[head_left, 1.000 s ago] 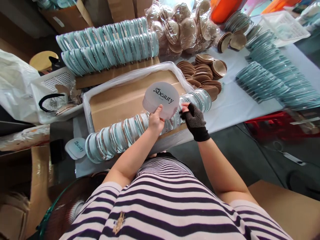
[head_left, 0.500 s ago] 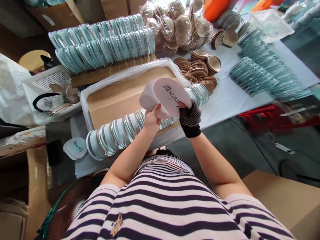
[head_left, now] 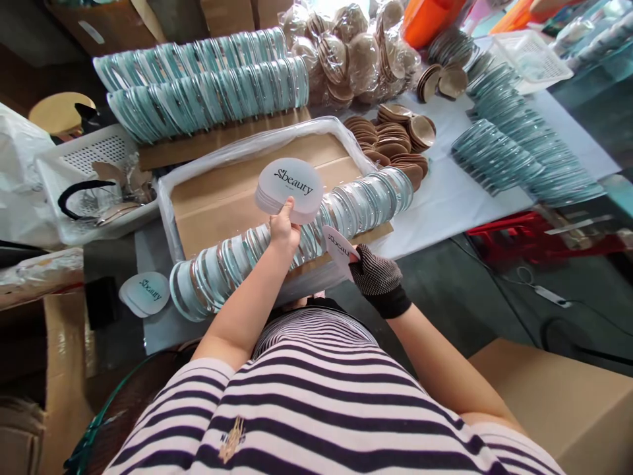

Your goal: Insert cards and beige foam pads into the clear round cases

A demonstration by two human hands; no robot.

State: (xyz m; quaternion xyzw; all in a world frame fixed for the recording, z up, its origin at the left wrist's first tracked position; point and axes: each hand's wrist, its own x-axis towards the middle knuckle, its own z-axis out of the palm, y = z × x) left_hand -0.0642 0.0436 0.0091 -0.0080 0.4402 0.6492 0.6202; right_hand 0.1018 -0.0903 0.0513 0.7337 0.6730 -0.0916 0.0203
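The stack of cards (head_left: 291, 186) could fan out and slip over the tray (head_left: 247, 148) if the left hand (head_left: 284, 231) eases its one-edge grip, thumb on top and other fingers partly hidden. The gloved right hand (head_left: 378, 277) pinches a lone card (head_left: 337, 248), which could catch on the nearby packs (head_left: 366, 203).

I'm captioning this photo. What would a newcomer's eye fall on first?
Probably the white "Sbeauty" cards, stacked in the left hand over the tray, with another card in the gloved right hand. Next, the long row of hoops along the tray's near side. Then the bright orange object at the top, right of the bagged pads.
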